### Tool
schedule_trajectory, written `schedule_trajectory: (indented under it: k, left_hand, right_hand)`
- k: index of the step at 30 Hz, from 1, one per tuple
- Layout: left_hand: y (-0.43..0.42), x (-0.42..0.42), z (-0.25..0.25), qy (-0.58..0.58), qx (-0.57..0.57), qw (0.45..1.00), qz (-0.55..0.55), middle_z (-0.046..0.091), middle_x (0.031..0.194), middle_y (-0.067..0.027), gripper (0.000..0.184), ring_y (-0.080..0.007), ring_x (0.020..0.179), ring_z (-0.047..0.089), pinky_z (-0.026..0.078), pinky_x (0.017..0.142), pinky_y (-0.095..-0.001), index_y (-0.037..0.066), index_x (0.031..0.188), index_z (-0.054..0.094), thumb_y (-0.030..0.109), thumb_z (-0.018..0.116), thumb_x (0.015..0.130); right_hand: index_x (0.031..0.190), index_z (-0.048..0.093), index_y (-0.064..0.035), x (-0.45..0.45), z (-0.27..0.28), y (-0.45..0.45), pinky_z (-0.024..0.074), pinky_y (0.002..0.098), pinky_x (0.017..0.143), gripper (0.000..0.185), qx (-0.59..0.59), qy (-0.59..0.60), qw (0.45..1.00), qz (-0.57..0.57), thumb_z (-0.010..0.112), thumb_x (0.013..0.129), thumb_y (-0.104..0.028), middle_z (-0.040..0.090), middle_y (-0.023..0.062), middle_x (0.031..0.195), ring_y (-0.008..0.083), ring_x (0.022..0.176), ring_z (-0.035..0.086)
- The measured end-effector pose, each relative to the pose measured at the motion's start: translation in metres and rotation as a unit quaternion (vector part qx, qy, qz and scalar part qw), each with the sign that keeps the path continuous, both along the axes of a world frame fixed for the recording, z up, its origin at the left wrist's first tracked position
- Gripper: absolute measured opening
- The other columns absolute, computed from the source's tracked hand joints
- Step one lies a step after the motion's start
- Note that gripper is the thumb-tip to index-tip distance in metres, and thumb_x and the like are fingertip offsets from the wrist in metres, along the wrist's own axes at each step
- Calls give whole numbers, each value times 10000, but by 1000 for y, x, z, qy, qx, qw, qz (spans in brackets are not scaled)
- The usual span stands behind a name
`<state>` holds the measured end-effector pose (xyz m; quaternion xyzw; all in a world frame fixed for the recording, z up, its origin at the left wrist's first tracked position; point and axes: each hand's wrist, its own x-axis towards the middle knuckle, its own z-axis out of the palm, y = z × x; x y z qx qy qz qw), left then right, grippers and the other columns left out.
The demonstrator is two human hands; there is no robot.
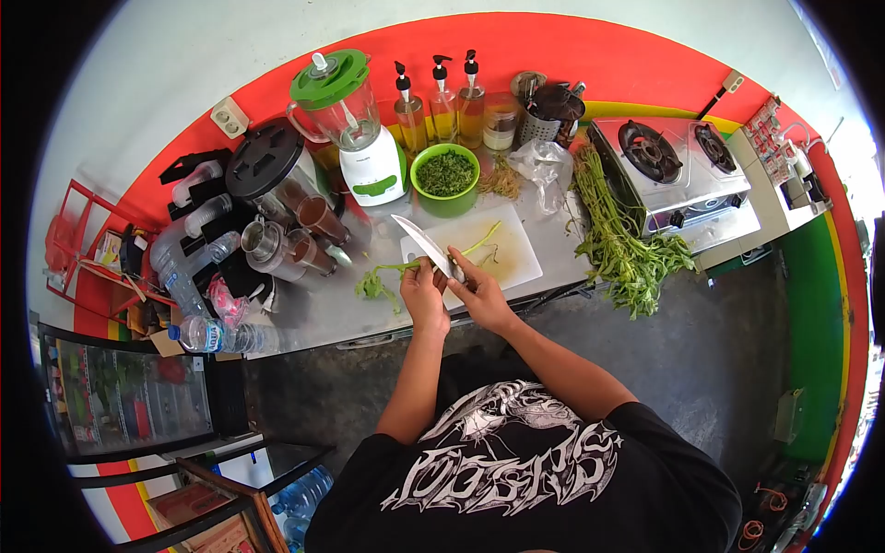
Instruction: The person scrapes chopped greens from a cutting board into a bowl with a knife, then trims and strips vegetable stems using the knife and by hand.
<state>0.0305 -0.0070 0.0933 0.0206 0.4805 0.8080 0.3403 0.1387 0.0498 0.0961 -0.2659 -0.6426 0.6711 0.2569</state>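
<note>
My right hand [481, 297] is closed around the handle of a kitchen knife [422, 239], its blade pointing up and to the left. Close beside it, my left hand [425, 297] is closed on a green leafy stem [403, 266]. Leaves [372, 285] hang from the stem's left end, over the steel table. Both hands are at the near edge of a white cutting board [524, 263], where a thin piece of stalk with roots [486, 241] lies. Behind the board stands a green bowl [444, 205] full of chopped greens.
A bundle of leafy stalks [610, 217] lies right of the board, beside a gas stove [682, 175]. A blender [373, 166], pump bottles [443, 111] and a crumpled plastic bag [544, 170] stand behind. Glasses of brown liquid [320, 219] and a water bottle [210, 335] are left.
</note>
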Motion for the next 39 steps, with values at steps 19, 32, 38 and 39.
schedule_trajectory:
  k: [19,32,38,39]
  left_hand:
    - [7,1,-4,-13,35,999,-11,674,1095,-59,168,-183,962,698,574,759,-320,45,1145,574,196,555,1076]
    - [9,2,-4,3,-11,1000,13,687,1084,-86,155,-171,979,695,595,888,-291,36,1120,580,178,589,1058]
    - [11,2,-3,-2,-13,1000,22,681,1104,-89,126,-197,1032,692,584,934,-330,34,1105,571,151,578,1061]
    - [11,1,-5,-1,-13,1000,23,681,1104,-89,126,-197,1032,692,584,934,-330,34,1105,571,151,578,1061]
  right_hand:
    - [1591,392,-155,3,5,7,438,267,657,645,59,-1,998,-3,634,996,-100,567,13,882,91,697,419]
    - [1526,496,-122,14,0,20,425,273,618,546,65,-53,993,-83,643,1001,-125,518,13,761,81,652,415]
    - [1542,473,-124,12,3,18,429,269,630,565,76,-61,993,-63,645,1004,-132,520,7,769,81,666,423]
    - [1546,465,-118,12,3,19,430,268,632,569,86,-73,992,-60,644,1006,-133,525,3,779,80,672,425]
